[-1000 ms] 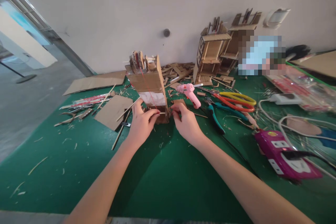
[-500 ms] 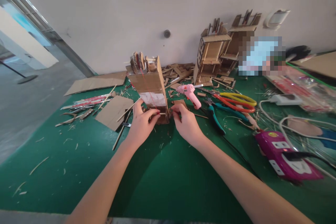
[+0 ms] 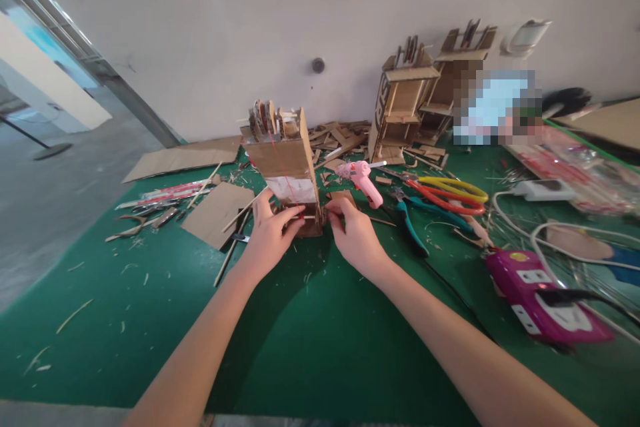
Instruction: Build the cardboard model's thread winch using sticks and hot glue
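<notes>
An upright cardboard model (image 3: 281, 159) stands before me, with cardboard discs (image 3: 263, 119) along its top and white paper (image 3: 293, 189) lower on its front. A red thread (image 3: 281, 170) runs down the front to a thin wooden stick (image 3: 310, 217) across the model's base. At that stick, where the red thread meets it, my left hand (image 3: 267, 230) has thumb and index finger closed, its other fingers against the model's left side. My right hand (image 3: 354, 237) pinches at the right side wall, by the stick's end; its fingertips hide what lies between them.
A pink glue gun (image 3: 363, 180), orange-handled pliers (image 3: 445, 199) and teal-handled pliers (image 3: 413, 227) lie right of the model. A purple power strip (image 3: 545, 293) with cables sits further right. Similar cardboard models (image 3: 404, 107) stand by the wall. Cardboard pieces (image 3: 217, 213) and sticks lie left.
The fingertips of my left hand have shifted very slightly at the stick. My right hand and the cardboard model stay in place.
</notes>
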Tool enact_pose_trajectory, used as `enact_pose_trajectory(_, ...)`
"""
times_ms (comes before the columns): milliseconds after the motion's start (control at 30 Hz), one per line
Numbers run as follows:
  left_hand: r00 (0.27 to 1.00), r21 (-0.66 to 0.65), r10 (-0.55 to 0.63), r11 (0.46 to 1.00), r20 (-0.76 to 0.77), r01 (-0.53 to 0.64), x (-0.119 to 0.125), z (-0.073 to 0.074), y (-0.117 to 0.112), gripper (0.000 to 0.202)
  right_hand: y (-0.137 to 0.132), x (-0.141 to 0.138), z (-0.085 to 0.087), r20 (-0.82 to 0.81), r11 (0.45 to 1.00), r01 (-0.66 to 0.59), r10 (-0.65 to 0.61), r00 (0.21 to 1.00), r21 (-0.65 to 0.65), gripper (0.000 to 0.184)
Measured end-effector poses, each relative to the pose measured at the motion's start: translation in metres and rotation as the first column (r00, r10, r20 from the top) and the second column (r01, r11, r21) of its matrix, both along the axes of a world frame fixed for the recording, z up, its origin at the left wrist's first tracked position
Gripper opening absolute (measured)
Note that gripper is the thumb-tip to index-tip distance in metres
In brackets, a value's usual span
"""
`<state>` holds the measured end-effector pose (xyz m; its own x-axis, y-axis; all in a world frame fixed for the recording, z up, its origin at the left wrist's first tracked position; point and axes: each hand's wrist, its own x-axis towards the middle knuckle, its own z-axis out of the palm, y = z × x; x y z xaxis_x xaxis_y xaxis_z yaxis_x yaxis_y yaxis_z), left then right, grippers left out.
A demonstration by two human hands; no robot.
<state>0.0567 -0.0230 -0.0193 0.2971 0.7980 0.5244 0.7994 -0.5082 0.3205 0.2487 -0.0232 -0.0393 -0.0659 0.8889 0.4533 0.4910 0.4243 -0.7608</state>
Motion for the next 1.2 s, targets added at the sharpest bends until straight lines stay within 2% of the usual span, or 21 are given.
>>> enact_pose_trajectory(100, 1.0, -0.034, -0.011, 0.999, -0.004, 0.011, -0.0006, 0.0017, -0.0003, 0.025, -0.0002, 0.0001, -0.0001, 0.004, 1.0, -0.004, 0.004, 1.0, 0.004, 0.017)
enact_pose_trajectory(233, 0.999, 0.042, 0.046, 0.998, 0.009, -0.046, 0.0045, -0.0001, 0.0002, 0.018, -0.0002, -0.0001, -0.0008, 0.007, 1.0, -0.006, 0.006, 1.0, 0.009, 0.017)
enact_pose_trajectory(500, 0.997, 0.102, 0.062, 0.993, -0.044, -0.057, 0.0069, -0.004, 0.0005, 0.016, 0.0003, -0.0001, -0.0009, 0.018, 1.0, -0.003, 0.002, 1.0, 0.013, 0.018)
enact_pose_trajectory(1200, 0.997, 0.098, 0.078, 0.992, -0.014, -0.076, 0.008, -0.0037, -0.0006, 0.015, 0.0002, 0.0001, -0.0019, 0.028, 1.0, -0.008, 0.007, 1.0, 0.028, 0.019)
